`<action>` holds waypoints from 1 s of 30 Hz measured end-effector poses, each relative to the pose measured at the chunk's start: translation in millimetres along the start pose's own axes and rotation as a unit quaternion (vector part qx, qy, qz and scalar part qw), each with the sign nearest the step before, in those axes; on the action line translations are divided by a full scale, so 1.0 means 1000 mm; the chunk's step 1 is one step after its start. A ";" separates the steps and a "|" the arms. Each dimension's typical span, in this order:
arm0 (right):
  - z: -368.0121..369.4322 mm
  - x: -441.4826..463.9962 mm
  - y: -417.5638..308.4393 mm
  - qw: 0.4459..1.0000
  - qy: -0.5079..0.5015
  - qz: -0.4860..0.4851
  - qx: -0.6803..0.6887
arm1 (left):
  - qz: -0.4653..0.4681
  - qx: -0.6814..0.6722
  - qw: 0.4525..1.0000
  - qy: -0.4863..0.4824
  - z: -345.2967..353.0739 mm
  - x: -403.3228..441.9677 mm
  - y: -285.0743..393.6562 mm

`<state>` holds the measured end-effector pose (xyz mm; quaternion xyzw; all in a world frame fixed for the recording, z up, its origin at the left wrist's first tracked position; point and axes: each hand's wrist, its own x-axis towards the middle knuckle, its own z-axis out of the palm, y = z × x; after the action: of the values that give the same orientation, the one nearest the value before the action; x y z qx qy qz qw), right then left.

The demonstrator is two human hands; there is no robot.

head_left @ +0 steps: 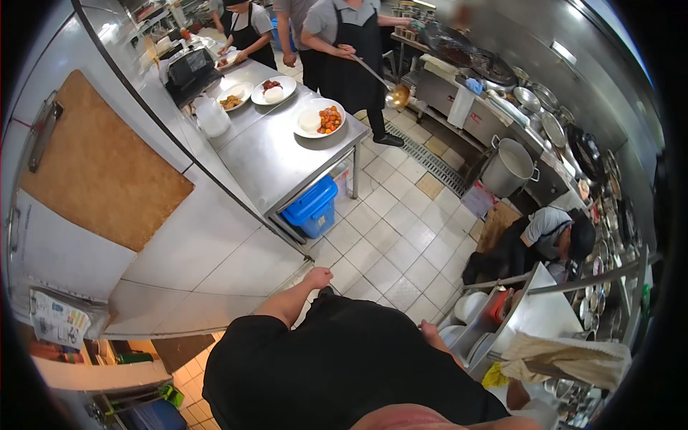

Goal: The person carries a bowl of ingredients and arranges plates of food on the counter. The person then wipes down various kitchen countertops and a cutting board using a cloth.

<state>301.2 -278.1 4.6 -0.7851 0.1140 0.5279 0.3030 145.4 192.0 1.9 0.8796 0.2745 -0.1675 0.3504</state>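
Observation:
My left hand hangs ahead of my black shirt, its fingers curled into a loose fist with nothing visible in them. It is nearest to the corner of the white tiled half-wall. Down at my other side, my right hand is beside a metal shelf unit with white plates and a stack of bowls. Its fingers are too small and partly turned away to make out. Whether it touches the plates I cannot tell.
A steel table bears several plates of food. Below is a blue lidded bin. A co-worker holds a long ladle; another person crouches right, near a big pot. Pale floor tiles run between.

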 end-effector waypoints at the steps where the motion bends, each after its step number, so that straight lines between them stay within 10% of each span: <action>1: -0.005 -0.004 -0.009 1.000 -0.002 -0.002 -0.025 | -0.013 -0.031 0.999 0.036 -0.010 -0.006 0.014; 12: -0.043 0.079 -0.138 0.996 -0.042 -0.063 -0.038 | 0.000 -0.181 0.881 0.436 -0.153 0.049 0.060; 30: 0.069 0.093 -0.588 0.932 -0.128 -0.330 0.081 | -0.067 -0.791 0.580 0.185 -0.321 0.171 0.014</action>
<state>580.9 240.5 112.0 -0.6766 -0.1486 0.4835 0.5351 322.6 473.4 150.4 0.2451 0.4154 0.2588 0.8369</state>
